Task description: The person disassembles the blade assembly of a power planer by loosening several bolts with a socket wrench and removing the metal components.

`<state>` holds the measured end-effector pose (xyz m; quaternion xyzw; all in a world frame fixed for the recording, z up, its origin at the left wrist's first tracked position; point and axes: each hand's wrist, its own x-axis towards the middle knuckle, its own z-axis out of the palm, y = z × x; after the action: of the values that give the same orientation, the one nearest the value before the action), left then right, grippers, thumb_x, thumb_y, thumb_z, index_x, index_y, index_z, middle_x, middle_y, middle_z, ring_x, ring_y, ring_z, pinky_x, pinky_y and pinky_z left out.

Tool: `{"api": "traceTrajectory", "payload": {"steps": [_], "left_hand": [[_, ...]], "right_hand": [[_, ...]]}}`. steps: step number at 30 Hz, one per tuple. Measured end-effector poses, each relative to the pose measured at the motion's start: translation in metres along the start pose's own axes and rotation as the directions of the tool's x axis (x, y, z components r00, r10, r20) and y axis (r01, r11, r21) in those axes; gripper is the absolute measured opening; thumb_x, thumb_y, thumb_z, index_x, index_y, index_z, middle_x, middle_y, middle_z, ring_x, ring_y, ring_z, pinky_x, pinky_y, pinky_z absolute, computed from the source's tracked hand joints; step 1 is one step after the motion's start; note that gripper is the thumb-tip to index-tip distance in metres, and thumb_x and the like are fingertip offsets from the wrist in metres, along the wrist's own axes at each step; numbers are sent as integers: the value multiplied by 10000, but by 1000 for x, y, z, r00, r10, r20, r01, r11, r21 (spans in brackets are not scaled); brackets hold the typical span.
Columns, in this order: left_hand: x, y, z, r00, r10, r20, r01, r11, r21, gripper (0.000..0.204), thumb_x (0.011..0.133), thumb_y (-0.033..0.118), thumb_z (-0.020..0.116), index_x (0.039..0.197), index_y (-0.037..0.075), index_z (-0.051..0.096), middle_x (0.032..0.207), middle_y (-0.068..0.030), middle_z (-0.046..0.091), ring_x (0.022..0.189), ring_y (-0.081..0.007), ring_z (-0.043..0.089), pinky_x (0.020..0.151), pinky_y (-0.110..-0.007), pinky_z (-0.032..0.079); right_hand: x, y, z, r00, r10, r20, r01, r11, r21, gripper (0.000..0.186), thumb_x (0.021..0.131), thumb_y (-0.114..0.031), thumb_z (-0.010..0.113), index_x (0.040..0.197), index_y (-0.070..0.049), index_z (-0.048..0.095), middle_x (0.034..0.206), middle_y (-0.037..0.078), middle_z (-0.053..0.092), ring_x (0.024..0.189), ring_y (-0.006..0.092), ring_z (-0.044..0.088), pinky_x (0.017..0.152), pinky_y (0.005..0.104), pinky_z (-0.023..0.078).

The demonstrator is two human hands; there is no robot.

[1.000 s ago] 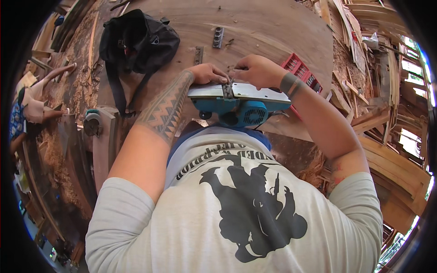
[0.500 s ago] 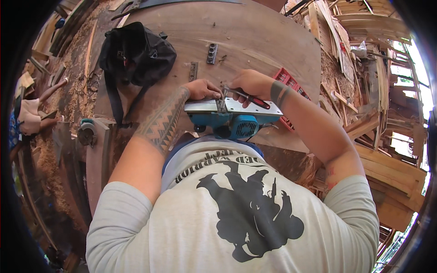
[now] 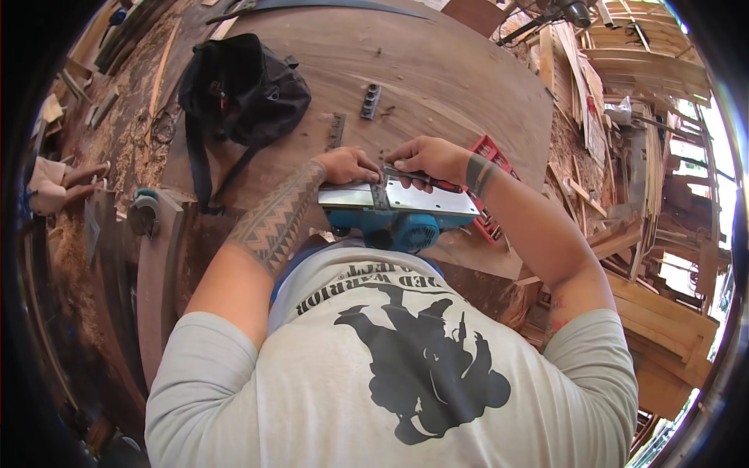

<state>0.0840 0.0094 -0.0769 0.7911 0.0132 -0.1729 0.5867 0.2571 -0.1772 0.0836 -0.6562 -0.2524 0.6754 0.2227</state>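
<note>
A blue electric planer (image 3: 413, 231) lies sole up at the table's near edge, close to my body. Its flat metal sole (image 3: 437, 201) has a dark cutter slot (image 3: 379, 195) across the middle. In my right hand (image 3: 438, 161) is a ratchet wrench (image 3: 445, 184) with a red and black handle, its metal end over the slot. My left hand (image 3: 349, 166) is bent in at the slot's far end, fingertips pinched together near the wrench's end. Whatever is between those fingertips is too small to make out.
Beyond my hands lie a dark metal block with holes (image 3: 370, 101) and a narrow metal strip (image 3: 336, 131). A black bag (image 3: 250, 101) sits at left, a red tool case (image 3: 499, 160) at right. Another person's hand (image 3: 86, 173) shows at far left. Stacked boards (image 3: 663, 327) stand at right.
The wrench has swung lower and flatter over the planer, and my right hand has turned with it. My left hand stays by the slot. The whole view has shifted slightly.
</note>
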Motion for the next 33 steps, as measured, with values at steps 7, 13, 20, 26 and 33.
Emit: {"api": "traceTrajectory", "payload": {"steps": [7,13,20,26,33], "left_hand": [[-3,6,0,1000,-24,5,25,1000,-10,327,1027,309,845,1292,117,860,1093,-133,715,1087,-266,672,990,-377,512],[-2,4,1,1000,-26,7,26,1000,-15,329,1035,315,839,1298,119,857,1089,-128,714,1085,-266,671,991,-387,508],[-2,3,1,997,-71,-40,72,997,18,335,1030,382,823,1284,168,872,1176,-152,789,1132,-289,732,1020,-403,555],[-3,0,2,997,-78,-8,78,994,81,333,1048,388,783,1280,169,879,1237,-134,850,1130,-259,789,1048,-402,597],[-6,7,1,989,-147,16,146,987,62,408,1033,462,797,1337,195,848,1274,-181,786,1220,-342,730,1066,-441,552]], "right_hand": [[2,8,-9,997,13,71,-25,986,166,387,1147,-93,545,1488,17,691,959,74,788,674,117,668,602,315,571],[-1,1,-9,998,20,57,-32,978,207,371,1115,-72,554,1442,74,654,1001,147,813,687,168,713,617,314,595],[-12,-13,3,993,-95,-71,80,979,-190,199,1101,-205,707,1087,-22,630,946,107,807,704,158,716,601,320,584],[3,-5,18,940,-289,-178,62,661,-748,434,1027,-442,744,1147,-28,797,938,197,818,955,410,784,903,546,590],[-18,-58,41,975,30,-218,-150,816,-558,597,1062,-551,713,983,37,783,820,139,784,655,249,760,566,400,615]]}}
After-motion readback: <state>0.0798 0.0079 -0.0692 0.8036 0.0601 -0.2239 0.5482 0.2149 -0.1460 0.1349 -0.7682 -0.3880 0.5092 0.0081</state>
